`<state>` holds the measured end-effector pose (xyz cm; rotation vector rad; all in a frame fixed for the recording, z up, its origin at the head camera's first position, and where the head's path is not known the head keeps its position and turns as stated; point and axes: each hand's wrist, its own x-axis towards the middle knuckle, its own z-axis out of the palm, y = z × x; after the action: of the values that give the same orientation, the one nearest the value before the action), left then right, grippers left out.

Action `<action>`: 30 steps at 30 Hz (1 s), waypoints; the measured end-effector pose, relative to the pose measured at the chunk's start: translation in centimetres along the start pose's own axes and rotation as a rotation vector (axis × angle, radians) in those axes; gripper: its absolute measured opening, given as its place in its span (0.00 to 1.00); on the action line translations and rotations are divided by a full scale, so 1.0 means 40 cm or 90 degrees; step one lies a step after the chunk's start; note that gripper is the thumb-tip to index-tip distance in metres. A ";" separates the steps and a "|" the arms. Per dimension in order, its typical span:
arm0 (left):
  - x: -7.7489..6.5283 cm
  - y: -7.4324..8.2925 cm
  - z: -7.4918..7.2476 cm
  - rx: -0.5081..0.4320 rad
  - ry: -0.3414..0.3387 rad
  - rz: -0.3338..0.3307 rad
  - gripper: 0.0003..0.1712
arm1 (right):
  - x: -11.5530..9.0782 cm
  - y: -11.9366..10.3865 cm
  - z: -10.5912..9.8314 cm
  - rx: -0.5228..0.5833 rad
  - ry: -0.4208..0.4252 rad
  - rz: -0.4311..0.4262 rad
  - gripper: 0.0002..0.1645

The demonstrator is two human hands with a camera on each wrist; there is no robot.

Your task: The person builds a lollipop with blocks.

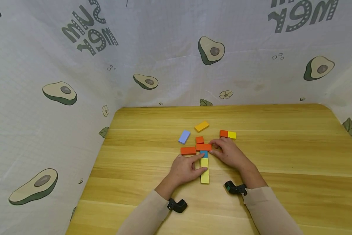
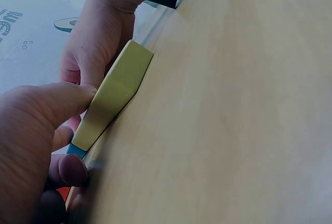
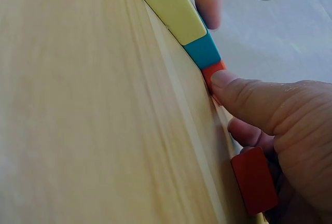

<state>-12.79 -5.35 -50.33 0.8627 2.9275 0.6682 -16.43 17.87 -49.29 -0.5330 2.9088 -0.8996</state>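
Observation:
A yellow rectangular block (image 1: 205, 178), a blue block (image 1: 202, 152) and a crosswise orange-red block (image 1: 203, 147) lie end to end on the wooden table, with a small orange-red block (image 1: 199, 140) just beyond. My left hand (image 1: 182, 168) touches the yellow block with its thumb, while its extended index finger reaches the blue one. At the right end of the crosswise block, my right hand (image 1: 229, 152) pinches it between thumb and index finger. In the right wrist view, the right thumb (image 3: 244, 94) presses that block beside the blue block (image 3: 204, 51).
Left of the row lies a red block (image 1: 188, 150), near a periwinkle block (image 1: 184, 136). An amber block (image 1: 201, 126) lies farther back. Beyond my right hand, a red block (image 1: 223, 133) sits beside a yellow one (image 1: 232, 135). Patterned cloth (image 1: 176, 55) hangs behind the table.

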 end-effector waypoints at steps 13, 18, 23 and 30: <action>-0.002 -0.001 -0.001 0.005 0.000 -0.003 0.31 | -0.001 -0.002 0.003 0.006 0.008 -0.002 0.19; -0.001 0.000 -0.004 0.007 -0.003 -0.006 0.31 | 0.001 -0.002 0.005 0.007 0.008 0.000 0.19; -0.001 -0.001 -0.005 0.006 -0.010 -0.010 0.31 | 0.001 -0.004 0.002 0.010 0.005 -0.004 0.20; 0.000 0.000 -0.003 0.002 -0.014 -0.010 0.31 | 0.008 -0.003 -0.022 0.049 -0.040 0.033 0.25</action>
<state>-12.79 -5.38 -50.22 0.8398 2.9138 0.6495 -16.84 18.13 -48.47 -0.4687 2.8046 -0.9652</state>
